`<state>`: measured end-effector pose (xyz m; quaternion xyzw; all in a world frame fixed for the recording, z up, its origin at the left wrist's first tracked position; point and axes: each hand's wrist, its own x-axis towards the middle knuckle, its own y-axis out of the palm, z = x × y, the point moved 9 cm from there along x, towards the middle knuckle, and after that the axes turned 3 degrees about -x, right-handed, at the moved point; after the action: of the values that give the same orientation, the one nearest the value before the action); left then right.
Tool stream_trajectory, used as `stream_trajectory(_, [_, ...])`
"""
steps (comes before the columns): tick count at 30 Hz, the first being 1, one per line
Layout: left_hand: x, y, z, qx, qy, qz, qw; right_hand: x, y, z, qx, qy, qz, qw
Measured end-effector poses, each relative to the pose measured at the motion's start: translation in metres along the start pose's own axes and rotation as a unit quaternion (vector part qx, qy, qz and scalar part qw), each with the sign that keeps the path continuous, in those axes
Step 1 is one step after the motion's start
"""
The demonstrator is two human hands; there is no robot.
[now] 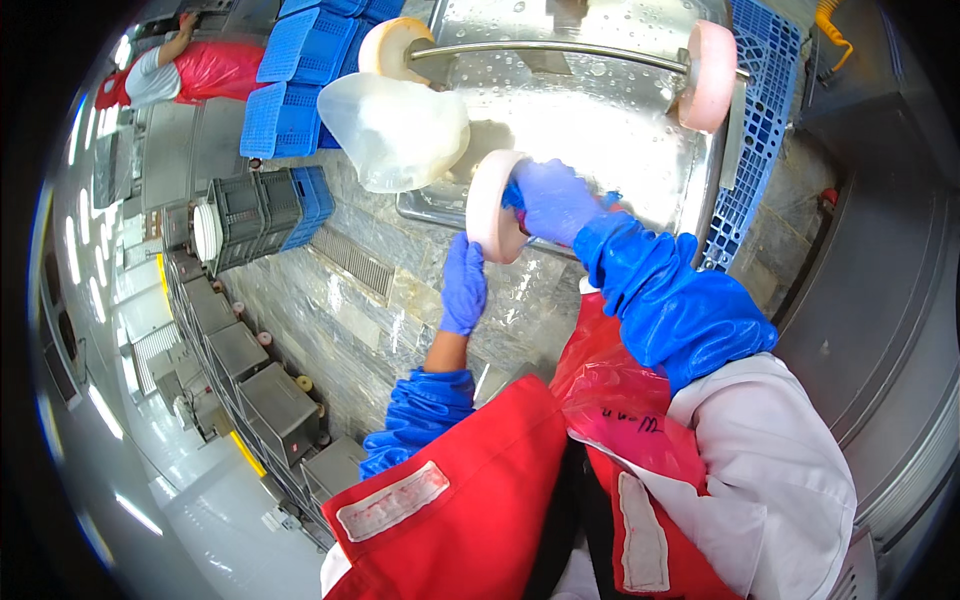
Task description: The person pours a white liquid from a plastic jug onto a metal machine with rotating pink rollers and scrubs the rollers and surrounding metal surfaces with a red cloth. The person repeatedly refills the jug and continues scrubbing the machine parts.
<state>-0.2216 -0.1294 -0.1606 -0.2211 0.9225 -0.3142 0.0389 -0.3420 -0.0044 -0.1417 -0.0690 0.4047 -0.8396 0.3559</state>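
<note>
A wet stainless steel cart body (600, 112) lies before me with its underside showing. Its wheels are pale pink; one near wheel (491, 206) is between my hands. My left hand (465, 285), in a purple glove, touches this wheel's lower rim. On the wheel's right side, my right hand (555, 199), also gloved, presses blue and red material, perhaps a scrubbing pad, against it. A steel axle (555, 46) joins a yellowed wheel (394, 49) and another pink wheel (706, 76). A translucent plastic scoop or jug (394, 131) is at the cart's left edge.
Blue plastic crates (307, 49) are stacked at upper left, near a person in a red apron (217, 71). Grey crates (251, 217) stand below them. A blue plastic pallet (757, 127) lies right of the cart. A drain grate (352, 259) crosses the wet floor. Steel tubs (277, 405) line the lower left.
</note>
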Motion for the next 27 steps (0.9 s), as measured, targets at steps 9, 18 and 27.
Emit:
stream_trajectory(9, [0.013, -0.004, 0.022, 0.241, 0.200, 0.041, 0.949, 0.017, 0.001, 0.009, 0.040, -0.031, 0.113, 0.992])
stream_trajectory(18, [0.098, 0.039, -0.052, 0.118, -0.128, 0.302, 0.937, -0.015, 0.012, 0.034, -0.211, -0.055, -0.139, 0.966])
stream_trajectory(27, [0.053, 0.009, -0.013, 0.126, 0.136, 0.193, 0.964, 0.017, 0.013, -0.016, 0.161, 0.012, 0.241, 0.957])
